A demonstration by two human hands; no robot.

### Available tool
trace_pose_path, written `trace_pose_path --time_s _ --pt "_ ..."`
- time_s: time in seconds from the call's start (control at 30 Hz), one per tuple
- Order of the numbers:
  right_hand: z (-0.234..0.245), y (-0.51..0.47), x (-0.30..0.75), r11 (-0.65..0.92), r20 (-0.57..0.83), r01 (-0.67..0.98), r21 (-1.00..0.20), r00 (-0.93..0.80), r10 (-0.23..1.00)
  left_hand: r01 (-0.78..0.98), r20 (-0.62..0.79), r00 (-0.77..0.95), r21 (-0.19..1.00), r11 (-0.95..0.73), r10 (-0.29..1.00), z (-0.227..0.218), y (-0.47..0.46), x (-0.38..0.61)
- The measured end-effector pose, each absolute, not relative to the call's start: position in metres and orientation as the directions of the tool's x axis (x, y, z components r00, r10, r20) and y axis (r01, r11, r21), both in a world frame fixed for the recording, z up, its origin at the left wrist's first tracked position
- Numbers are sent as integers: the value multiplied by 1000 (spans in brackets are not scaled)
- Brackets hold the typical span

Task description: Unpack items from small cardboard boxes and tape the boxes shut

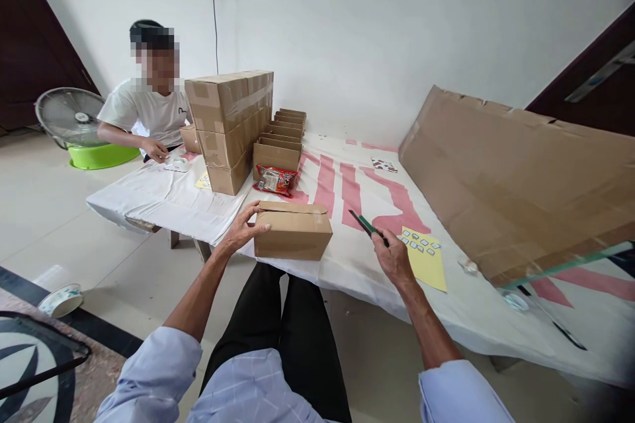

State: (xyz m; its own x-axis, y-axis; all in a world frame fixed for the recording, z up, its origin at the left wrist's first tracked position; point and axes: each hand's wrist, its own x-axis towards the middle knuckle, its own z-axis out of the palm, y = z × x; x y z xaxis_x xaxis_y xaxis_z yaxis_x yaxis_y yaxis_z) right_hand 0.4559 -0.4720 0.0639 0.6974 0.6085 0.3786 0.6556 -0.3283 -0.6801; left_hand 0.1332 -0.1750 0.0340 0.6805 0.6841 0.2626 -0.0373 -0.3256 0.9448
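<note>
White-draped table [163, 201], front edge: fingers of our left hand [244, 228] splayed, resting on closed cardboard box [292, 232]. Our right hand [394, 256] pinches slim green tool [367, 224], possibly cutter, just beside yellow sheet [427, 261]. Beyond: red snack packet [275, 180], stacked cartons [231, 125], seated co-worker [149, 115], big cardboard slab [516, 178] at right.
</note>
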Motion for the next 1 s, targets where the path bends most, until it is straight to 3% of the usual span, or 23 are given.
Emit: trace_pose_path --time_s 0.13,0.3,0.6,0.83,1.0 --pt "133 -447 431 -177 328 696 -696 528 784 -47 270 661 946 -321 700 35 -179 133" --pt "188 -406 409 -50 264 796 -603 258 930 -34 276 669 939 -343 690 34 -185 131" --pt "220 -379 394 -104 106 901 -420 162 981 -57 303 641 935 -350 705 32 -193 137" --pt "227 -390 434 -142 132 967 -210 172 976 -25 280 639 939 -344 716 28 -190 136" --pt "175 -443 495 -274 258 843 -463 424 868 -10 280 669 930 -368 688 34 -186 135"
